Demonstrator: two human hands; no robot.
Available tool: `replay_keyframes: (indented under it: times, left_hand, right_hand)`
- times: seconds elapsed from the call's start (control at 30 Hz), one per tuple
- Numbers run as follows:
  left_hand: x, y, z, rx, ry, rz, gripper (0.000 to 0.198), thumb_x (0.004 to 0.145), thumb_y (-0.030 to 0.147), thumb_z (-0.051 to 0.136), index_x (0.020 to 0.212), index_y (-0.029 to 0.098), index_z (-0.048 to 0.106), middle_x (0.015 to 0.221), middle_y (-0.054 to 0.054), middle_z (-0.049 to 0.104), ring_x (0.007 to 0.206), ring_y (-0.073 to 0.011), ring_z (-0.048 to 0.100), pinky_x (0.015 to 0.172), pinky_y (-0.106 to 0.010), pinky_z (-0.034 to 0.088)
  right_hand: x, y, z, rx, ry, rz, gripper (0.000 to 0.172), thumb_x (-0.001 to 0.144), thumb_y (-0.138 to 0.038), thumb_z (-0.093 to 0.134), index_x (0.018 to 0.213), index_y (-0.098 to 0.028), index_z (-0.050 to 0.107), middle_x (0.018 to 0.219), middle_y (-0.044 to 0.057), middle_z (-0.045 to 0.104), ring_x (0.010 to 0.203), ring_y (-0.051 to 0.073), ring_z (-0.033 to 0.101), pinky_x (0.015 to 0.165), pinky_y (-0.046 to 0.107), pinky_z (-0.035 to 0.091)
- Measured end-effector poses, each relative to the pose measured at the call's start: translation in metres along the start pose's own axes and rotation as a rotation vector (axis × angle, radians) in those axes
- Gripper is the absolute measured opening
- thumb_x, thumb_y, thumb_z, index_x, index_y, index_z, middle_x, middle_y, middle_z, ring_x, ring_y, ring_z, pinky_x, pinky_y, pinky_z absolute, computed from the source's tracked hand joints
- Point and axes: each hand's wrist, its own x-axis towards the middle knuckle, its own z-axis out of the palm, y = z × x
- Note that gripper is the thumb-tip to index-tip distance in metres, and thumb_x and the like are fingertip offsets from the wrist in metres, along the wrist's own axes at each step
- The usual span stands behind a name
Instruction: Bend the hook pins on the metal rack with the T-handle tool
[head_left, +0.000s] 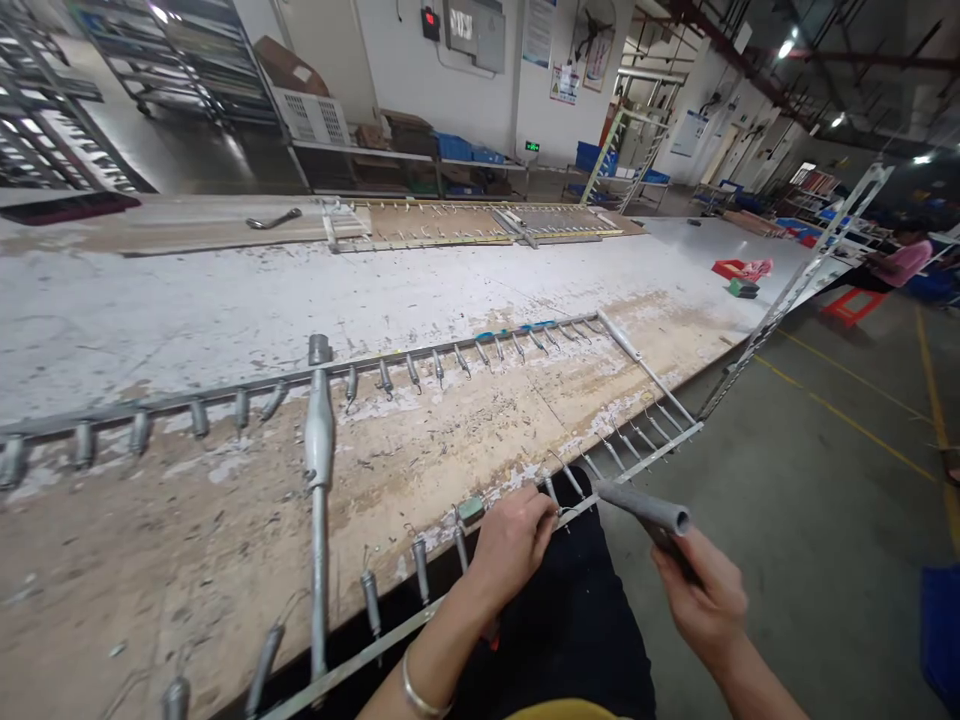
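Note:
A long metal frame [405,360] lies across the worktable, its near rail [626,470] reaching over the table edge above my lap. Grey cylindrical pieces with wire hooks [421,570] line both rails, and a thick grey crossbar [319,440] joins them. My left hand [517,530] is closed at the near rail, fingertips pinched beside a bent wire hook; what lies between them is hidden. My right hand [705,590] grips a grey metal tube [645,503] with a dark part under it, held just beyond the near rail. A small green block [471,511] lies near my left hand.
Another hooked frame [450,205] and a wrench [274,218] lie at the table's far side. A tall metal frame [795,290] slants up at the right corner. Farther off are a red tray [739,269], green blocks [742,288] and a seated person [904,258].

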Motion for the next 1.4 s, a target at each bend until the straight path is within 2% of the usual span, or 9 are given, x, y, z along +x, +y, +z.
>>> replay_keyframes:
  times: [0.13,0.3,0.47,0.63,0.8,1.0,1.17,1.3,1.4]
  left_hand:
    - [0.0,-0.001,0.0,-0.001,0.001,0.01,0.015,0.088,0.018,0.05,0.086,0.02,0.065,0.082,-0.004,0.064,0.078,-0.0166,0.059,0.069,-0.027,0.042]
    - [0.0,-0.003,0.001,0.002,0.012,0.04,0.016,0.089,0.019,0.048,0.086,0.019,0.064,0.082,-0.004,0.064,0.078,-0.0166,0.059,0.069,-0.026,0.042]
    - [0.001,-0.005,0.001,0.024,0.004,0.048,0.018,0.09,0.021,0.047,0.087,0.019,0.065,0.082,-0.004,0.064,0.077,-0.0164,0.059,0.068,-0.026,0.041]
    - [0.0,-0.006,0.0,0.019,-0.024,0.09,0.02,0.092,0.021,0.045,0.092,0.02,0.065,0.083,-0.004,0.064,0.079,-0.0163,0.059,0.07,-0.026,0.041]
    - [0.0,-0.008,0.002,0.05,-0.028,0.096,0.02,0.093,0.023,0.045,0.092,0.02,0.065,0.081,-0.004,0.063,0.077,-0.0161,0.058,0.068,-0.026,0.04]
    - [0.0,-0.008,0.002,0.058,-0.019,0.093,0.021,0.094,0.025,0.045,0.093,0.02,0.065,0.082,-0.004,0.064,0.078,-0.0162,0.059,0.07,-0.026,0.041]
    - [0.001,-0.009,0.0,0.083,-0.046,0.113,0.024,0.095,0.025,0.042,0.094,0.02,0.065,0.081,-0.004,0.063,0.075,-0.016,0.058,0.066,-0.025,0.04]
    - [0.001,-0.008,-0.001,0.112,-0.043,0.114,0.024,0.095,0.024,0.041,0.094,0.021,0.065,0.081,-0.004,0.062,0.077,-0.0164,0.057,0.067,-0.025,0.039]
    - [0.0,-0.008,0.0,0.115,-0.054,0.116,0.024,0.095,0.024,0.042,0.095,0.022,0.066,0.08,-0.003,0.062,0.076,-0.016,0.057,0.066,-0.025,0.038]
  right_hand:
    - [0.005,0.004,-0.001,0.009,-0.277,0.063,0.038,0.094,-0.016,0.052,0.131,-0.023,0.057,0.077,0.003,0.069,0.059,0.015,0.064,0.051,0.023,0.051]
    - [0.008,0.003,-0.004,-0.003,0.081,-0.04,0.047,0.09,-0.012,0.058,0.134,-0.027,0.054,0.088,0.004,0.07,0.071,0.017,0.067,0.062,0.025,0.055]
    - [0.01,0.001,0.003,0.012,-0.319,0.01,0.039,0.095,-0.017,0.051,0.133,-0.024,0.055,0.074,0.001,0.066,0.061,0.014,0.064,0.054,0.021,0.051]
    - [0.013,0.001,-0.002,0.073,-0.018,-0.007,0.043,0.092,-0.012,0.054,0.132,-0.027,0.054,0.086,0.004,0.069,0.072,0.017,0.067,0.06,0.025,0.053]
    - [0.013,0.001,0.0,0.016,-0.328,0.049,0.038,0.094,-0.016,0.052,0.132,-0.024,0.055,0.075,0.003,0.067,0.062,0.016,0.064,0.052,0.024,0.05]
    - [0.017,-0.009,-0.002,0.093,-0.051,-0.056,0.045,0.091,-0.01,0.054,0.132,-0.028,0.054,0.08,0.002,0.067,0.064,0.015,0.063,0.058,0.024,0.051]
    - [0.021,-0.006,0.001,-0.009,-0.376,-0.012,0.037,0.095,-0.018,0.05,0.131,-0.024,0.055,0.071,0.001,0.063,0.057,0.014,0.061,0.05,0.023,0.046]
    - [0.023,-0.004,-0.003,0.103,-0.107,-0.019,0.04,0.093,-0.013,0.053,0.13,-0.027,0.055,0.083,0.003,0.068,0.069,0.016,0.065,0.059,0.024,0.05]
    - [0.022,-0.003,0.001,0.079,-0.2,0.013,0.037,0.094,-0.015,0.051,0.129,-0.025,0.057,0.08,0.004,0.068,0.067,0.017,0.065,0.057,0.024,0.05]
